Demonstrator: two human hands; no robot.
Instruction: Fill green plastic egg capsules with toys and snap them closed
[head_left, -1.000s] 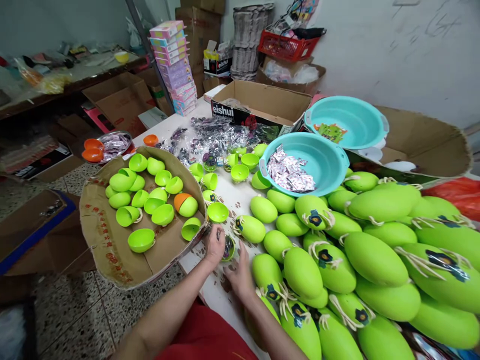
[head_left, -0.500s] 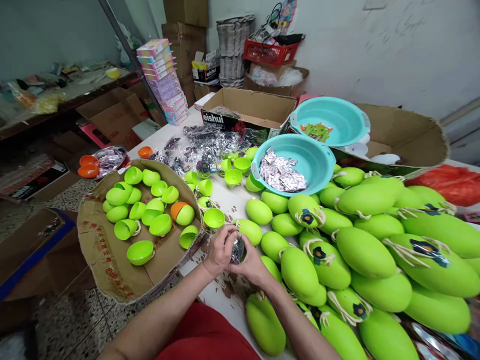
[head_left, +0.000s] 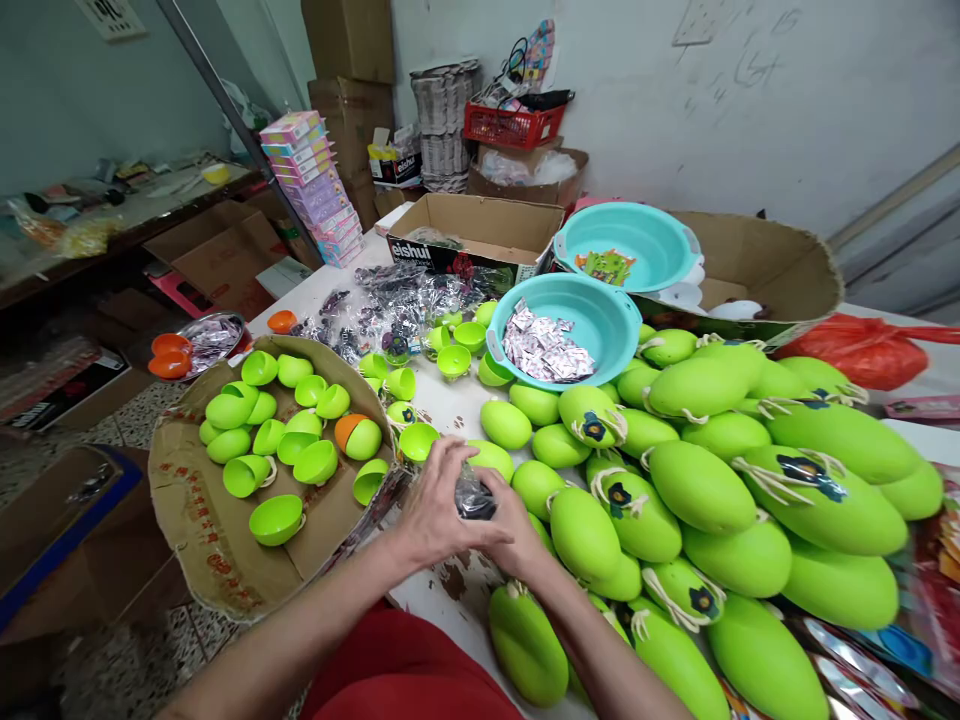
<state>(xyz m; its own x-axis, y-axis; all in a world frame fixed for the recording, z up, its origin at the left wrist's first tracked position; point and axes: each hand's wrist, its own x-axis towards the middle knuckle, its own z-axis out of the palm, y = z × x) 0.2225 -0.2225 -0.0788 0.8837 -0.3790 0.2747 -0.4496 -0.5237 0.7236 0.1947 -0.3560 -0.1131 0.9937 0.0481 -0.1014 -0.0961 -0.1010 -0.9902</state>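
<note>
While the dark film-wrapped bundle (head_left: 474, 498) is held above the near part of the counter (head_left: 454, 402), both hands are tied up with it. Left hand (head_left: 436, 500) is cupped from the left, right hand (head_left: 517, 525) from the right; grip is narrow, bundle caught between the two. Lower fingers partly hidden, so it can't be told which carry the load, or whether anything sits underneath. Step in hand, as judged: bundle being gathered and compacted. Green half-shell (head_left: 418, 442) is placed just beyond the left fingers; more are lying in the cardboard tray (head_left: 176, 480), and green eggs (head_left: 705, 485) are heaped on the right. Next move, by judgement: loose film to be tucked in, pressure to be matched from both sides, egg heap not to be nudged by the right forearm.
</note>
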